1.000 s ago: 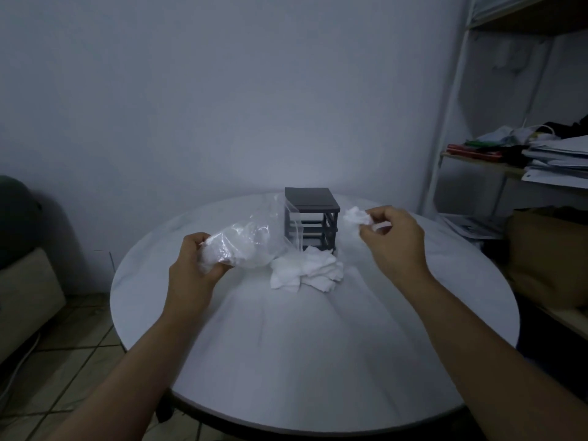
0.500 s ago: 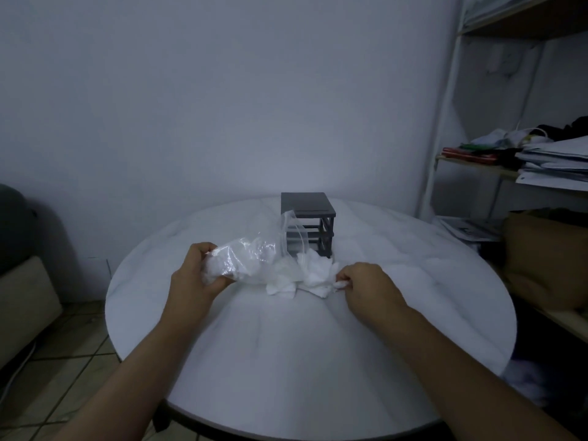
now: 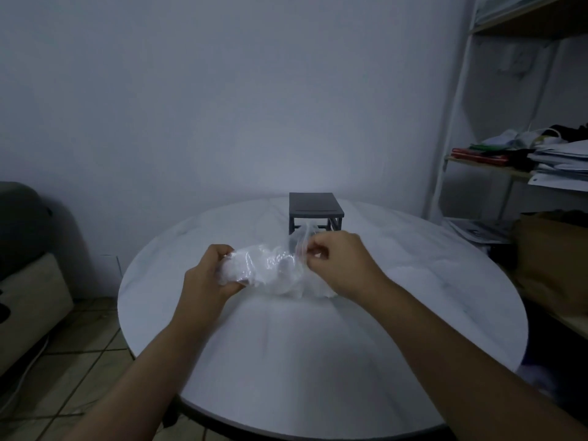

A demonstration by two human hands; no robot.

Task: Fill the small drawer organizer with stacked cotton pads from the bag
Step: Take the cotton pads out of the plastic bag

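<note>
— We're at a round white table (image 3: pixel 318 361) against a pale wall, dim light, a cluttered shelf (image 3: pixel 509 160) off to our right. What do we make of the clear plastic bag (image 3: pixel 267 265)?

— It sits low over the table just in front of the small dark drawer organizer (image 3: pixel 315 211), which stands upright near the far edge. Our left hand (image 3: pixel 210 275) grips the closed end, fingers curled tight around the bunched plastic and the cotton pads (image 3: pixel 235 268) inside it. We'd judge that's to anchor the bag while the other hand works the mouth.

— And our right hand (image 3: pixel 340 265)?

— Its thumb and fingertips are pinched together at the bag's open edge. A bit of white shows in the pinch; whether that's a pad or only plastic, we can't tell. More loose pads (image 3: pixel 321 289) lie on the table, touching the bag, partly hidden under that hand.

— The organizer itself?

— Its frame looks open; we can't see any pads in it. We'd say the filling is barely begun.
</note>
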